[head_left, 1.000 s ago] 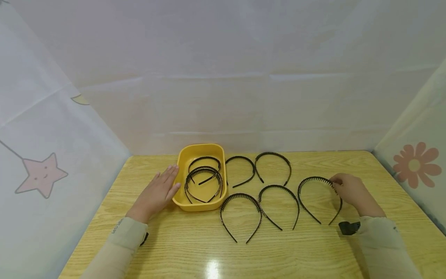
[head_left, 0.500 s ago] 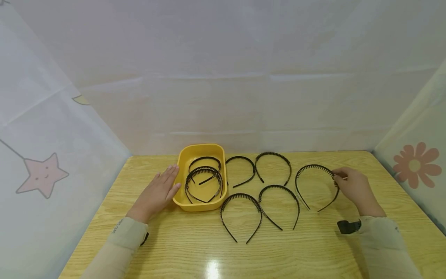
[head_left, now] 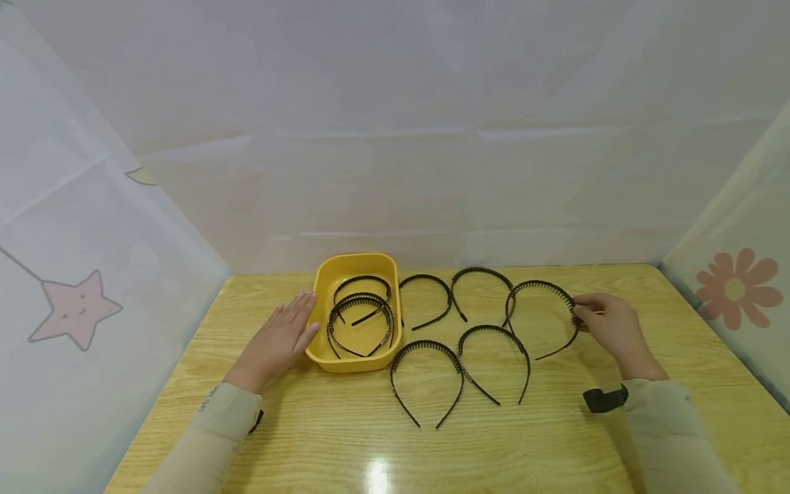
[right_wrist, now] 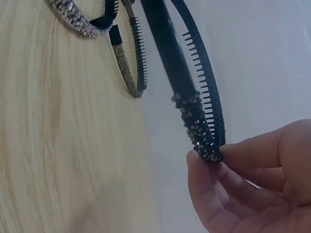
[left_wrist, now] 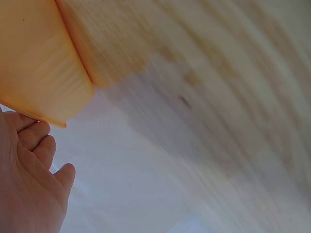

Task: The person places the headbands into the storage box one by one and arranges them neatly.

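Observation:
My right hand [head_left: 607, 331] pinches a black toothed headband [head_left: 535, 283] by one side of its arch. In the right wrist view, thumb and fingertips grip the headband [right_wrist: 198, 127] where dark sparkling stones cover it, above the table. Against the left side of a yellow plastic bin [head_left: 354, 367] lies my left hand [head_left: 276, 343], fingers extended. The left wrist view has that hand [left_wrist: 36, 179] with its fingertips at the rim of the bin [left_wrist: 41, 58]. Inside the bin are several black headbands [head_left: 361, 296], partly overlapping.
On the wooden table [head_left: 321, 432], right of the bin, lie two headbands at the back [head_left: 426, 276] and two nearer ones, a left one [head_left: 427, 344] and a right one [head_left: 494, 328]. The held headband overlaps the back right one in view. A pale sheet [head_left: 395, 171] stands behind.
My right hand has raised the rightmost headband off the table and carried it left and away from me. The left hand stays at the bin.

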The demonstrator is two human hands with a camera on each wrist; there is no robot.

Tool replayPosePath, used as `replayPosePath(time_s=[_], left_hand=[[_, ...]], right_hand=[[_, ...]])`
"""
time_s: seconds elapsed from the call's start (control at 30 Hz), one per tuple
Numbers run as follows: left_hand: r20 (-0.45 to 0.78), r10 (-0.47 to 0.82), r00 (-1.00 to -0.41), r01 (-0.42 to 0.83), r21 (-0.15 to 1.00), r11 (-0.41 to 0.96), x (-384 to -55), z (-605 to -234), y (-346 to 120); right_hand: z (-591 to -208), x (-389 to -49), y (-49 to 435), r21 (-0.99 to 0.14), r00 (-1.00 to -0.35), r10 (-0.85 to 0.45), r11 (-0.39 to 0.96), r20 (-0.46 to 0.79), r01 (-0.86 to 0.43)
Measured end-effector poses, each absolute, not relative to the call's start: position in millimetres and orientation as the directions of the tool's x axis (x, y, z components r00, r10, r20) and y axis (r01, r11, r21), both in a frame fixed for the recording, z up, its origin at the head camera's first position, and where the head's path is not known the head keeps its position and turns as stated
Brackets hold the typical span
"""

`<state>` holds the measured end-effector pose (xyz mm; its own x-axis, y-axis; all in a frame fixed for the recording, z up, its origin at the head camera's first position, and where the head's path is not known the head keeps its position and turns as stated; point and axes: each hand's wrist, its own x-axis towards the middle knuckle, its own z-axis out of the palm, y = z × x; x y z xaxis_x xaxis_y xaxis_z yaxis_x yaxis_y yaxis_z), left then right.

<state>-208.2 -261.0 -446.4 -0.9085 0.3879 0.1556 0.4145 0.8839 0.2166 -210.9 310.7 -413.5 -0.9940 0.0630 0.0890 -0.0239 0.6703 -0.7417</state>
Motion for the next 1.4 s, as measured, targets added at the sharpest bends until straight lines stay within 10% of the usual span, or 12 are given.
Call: replayPosePath(time_s=[1.4], left_hand=[[0.138,0.389,-0.911,0.411,0.205,0.888,-211.1,-447.7,-262.6]], right_hand=[[-400.5,-223.2,218.2,-0.957,-1.0,0.006,0.289,-0.012,0.013]])
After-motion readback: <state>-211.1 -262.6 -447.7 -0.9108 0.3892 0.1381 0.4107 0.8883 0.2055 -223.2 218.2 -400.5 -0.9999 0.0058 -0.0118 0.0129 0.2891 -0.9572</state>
